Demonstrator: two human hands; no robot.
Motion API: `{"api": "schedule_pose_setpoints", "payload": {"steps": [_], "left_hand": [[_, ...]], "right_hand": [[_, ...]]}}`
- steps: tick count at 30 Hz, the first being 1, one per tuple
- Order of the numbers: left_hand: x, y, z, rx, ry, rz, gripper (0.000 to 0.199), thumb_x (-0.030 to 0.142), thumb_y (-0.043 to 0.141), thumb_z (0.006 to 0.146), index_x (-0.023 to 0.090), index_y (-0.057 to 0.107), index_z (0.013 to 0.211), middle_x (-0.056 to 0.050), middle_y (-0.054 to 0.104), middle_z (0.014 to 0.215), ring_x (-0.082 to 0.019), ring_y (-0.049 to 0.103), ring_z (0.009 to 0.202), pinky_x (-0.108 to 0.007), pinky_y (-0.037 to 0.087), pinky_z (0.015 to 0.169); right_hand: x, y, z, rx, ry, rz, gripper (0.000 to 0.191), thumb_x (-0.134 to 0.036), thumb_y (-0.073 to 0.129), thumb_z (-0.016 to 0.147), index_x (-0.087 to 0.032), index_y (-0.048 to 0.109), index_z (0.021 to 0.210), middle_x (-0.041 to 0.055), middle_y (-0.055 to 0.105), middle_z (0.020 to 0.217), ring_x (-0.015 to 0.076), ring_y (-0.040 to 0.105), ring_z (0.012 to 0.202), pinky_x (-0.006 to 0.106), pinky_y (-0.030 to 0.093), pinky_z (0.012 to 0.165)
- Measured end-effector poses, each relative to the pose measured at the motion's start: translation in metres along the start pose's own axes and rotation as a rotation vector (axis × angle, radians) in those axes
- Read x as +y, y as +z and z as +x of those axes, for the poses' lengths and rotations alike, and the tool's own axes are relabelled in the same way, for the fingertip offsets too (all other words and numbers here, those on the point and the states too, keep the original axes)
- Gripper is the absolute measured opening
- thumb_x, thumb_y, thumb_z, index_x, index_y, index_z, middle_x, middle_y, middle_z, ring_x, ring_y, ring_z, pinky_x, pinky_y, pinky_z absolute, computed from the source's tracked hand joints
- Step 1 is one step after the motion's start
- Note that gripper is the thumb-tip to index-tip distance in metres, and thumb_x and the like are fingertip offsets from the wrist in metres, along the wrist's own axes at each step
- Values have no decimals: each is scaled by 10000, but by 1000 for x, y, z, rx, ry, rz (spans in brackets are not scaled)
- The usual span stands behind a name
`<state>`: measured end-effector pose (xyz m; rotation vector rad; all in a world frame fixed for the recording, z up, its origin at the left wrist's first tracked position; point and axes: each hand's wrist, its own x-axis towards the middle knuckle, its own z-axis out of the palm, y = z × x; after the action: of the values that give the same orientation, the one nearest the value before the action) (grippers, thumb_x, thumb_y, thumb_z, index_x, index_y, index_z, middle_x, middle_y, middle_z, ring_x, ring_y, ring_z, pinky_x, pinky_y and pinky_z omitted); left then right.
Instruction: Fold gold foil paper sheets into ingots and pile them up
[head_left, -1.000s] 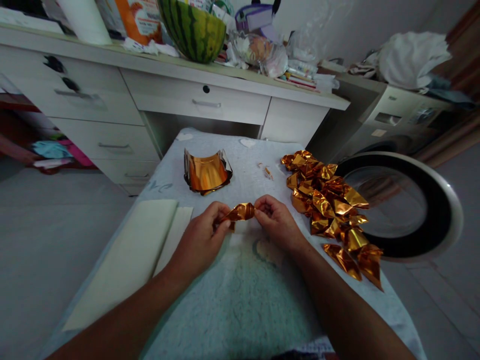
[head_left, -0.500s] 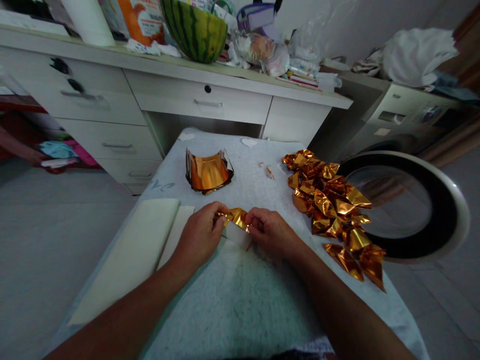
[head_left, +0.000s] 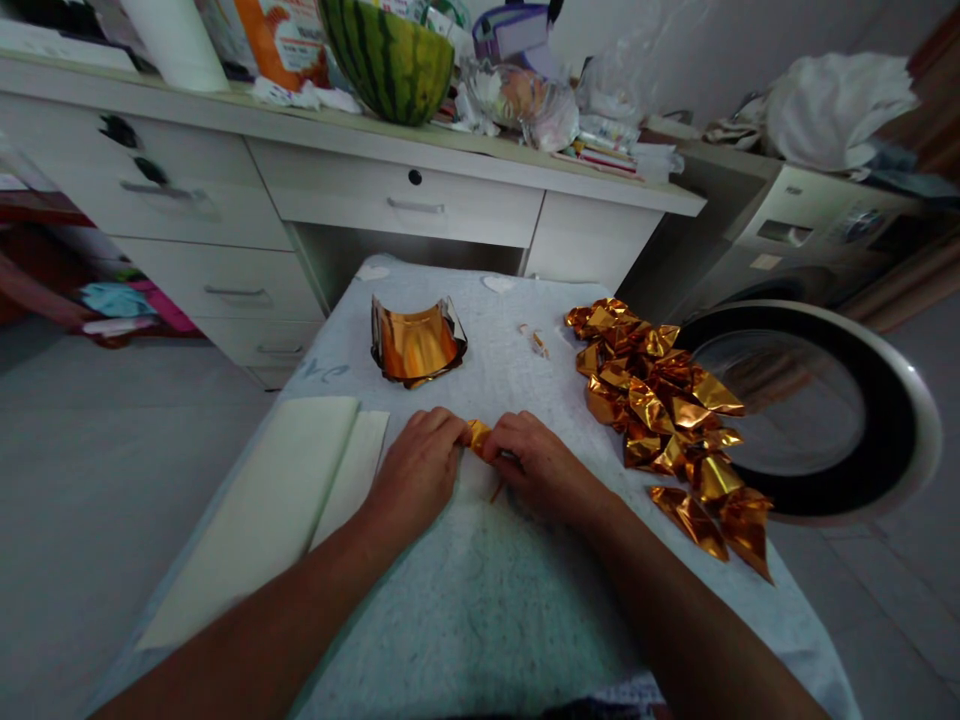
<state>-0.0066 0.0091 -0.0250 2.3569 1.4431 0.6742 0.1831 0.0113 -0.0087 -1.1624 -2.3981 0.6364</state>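
Observation:
A small piece of gold foil [head_left: 478, 436] shows between my two hands over the cloth-covered table. My left hand [head_left: 424, 460] has its fingers closed on the foil's left end. From the other side my right hand [head_left: 536, 460] pinches the right end. A thin orange strip [head_left: 496, 490] pokes out below my right fingers. Behind the hands stands a curved stack of gold foil sheets [head_left: 420, 345]. Folded gold foil pieces [head_left: 667, 400] lie heaped on the right.
Pale paper sheets [head_left: 262, 510] lie left of my hands. Tiny scraps [head_left: 538, 342] rest on the tablecloth [head_left: 495, 320]. A white desk [head_left: 465, 200] with a watermelon half [head_left: 390, 65] stands behind. An open washer door [head_left: 892, 410] is close to the table's right edge.
My fingers have closed further over the foil, and less of it shows. The white surface seen below it before is now mostly covered or folded away. My left hand has shifted slightly right.

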Motion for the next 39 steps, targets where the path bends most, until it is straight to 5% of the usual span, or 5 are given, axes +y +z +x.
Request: {"api": "schedule_pose_setpoints", "payload": {"steps": [11,22,28,39], "left_hand": [[7,-9,-4,-127,86,-39,163,78,481,828,188,593,872,-69,584,977,-227,520,948,-387,447,860],[4,-12,-10,-209,42,-199,251,279,746,668,233,609,874,-51,509,1096,-266,473,1068,-439,440,928],[5,-7,-9,-143,17,-207,4,210,629,786,213,626,787,-55,530,1058,-248,493,1038,-431,436,916],[8,0,-7,-93,-27,-182,97,202,604,814,194,620,719,-46,550,982,-232,501,960,-419,439,868]], "right_hand": [[-8,-19,-9,-201,1,-24,264,-103,683,723,-187,596,958,57,553,1018,214,460,961,357,370,856],[-7,-16,-6,-170,-46,7,118,-117,592,882,-205,657,926,46,571,993,187,484,954,340,380,860],[-3,-12,-4,-129,15,25,77,-125,583,892,-183,615,854,45,580,927,189,489,918,336,385,831],[0,-6,-2,-58,16,52,113,-84,595,854,-184,579,804,22,588,875,168,490,858,313,361,802]]}}
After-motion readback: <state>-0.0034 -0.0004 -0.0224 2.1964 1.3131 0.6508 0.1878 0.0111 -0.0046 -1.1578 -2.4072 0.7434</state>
